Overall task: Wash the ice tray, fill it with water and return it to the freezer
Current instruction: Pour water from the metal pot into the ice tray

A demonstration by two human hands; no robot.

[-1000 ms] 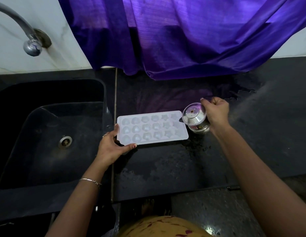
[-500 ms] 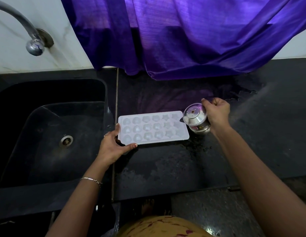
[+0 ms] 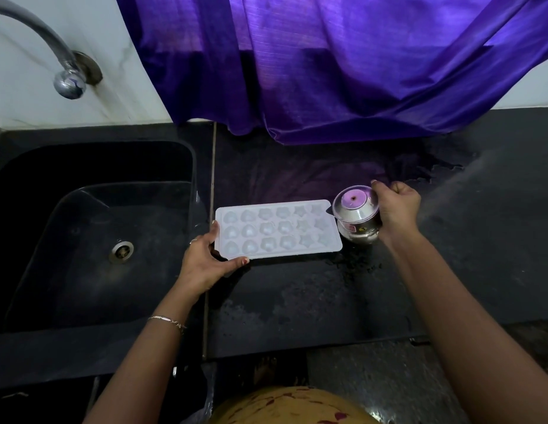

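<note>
Tray (image 3: 278,229), one, white and oblong, lies flat on the dark surface (image 3: 327,301); it has eighteen hollows, in three rows of six, some rounded and some star-shaped; whether water stands in them cannot be told. Two hands are at work, one at each end of the tray. The left hand (image 3: 202,261) holds the tray's left near corner, thumb laid along the near edge and fingers curled against the left edge; one ring (image 3: 193,241) shows on a finger and one thin bracelet (image 3: 167,320) on that wrist. The right hand (image 3: 396,206) is closed round one small steel pot (image 3: 356,215) just beside the tray's right end; the pot is tilted, its mouth turned towards the tray's far right corner, its rim very close to that corner; whether they touch cannot be told. Wet spots lie on the surface near the tray's right near corner. Left of the tray, one dark sink (image 3: 83,270) is sunk into the surface, with one round drain (image 3: 121,251) in its floor; one curved metal tap (image 3: 61,65) comes from the white wall beyond the sink. Beyond the tray hangs one purple cloth (image 3: 327,71), its hem lying on the surface.
</note>
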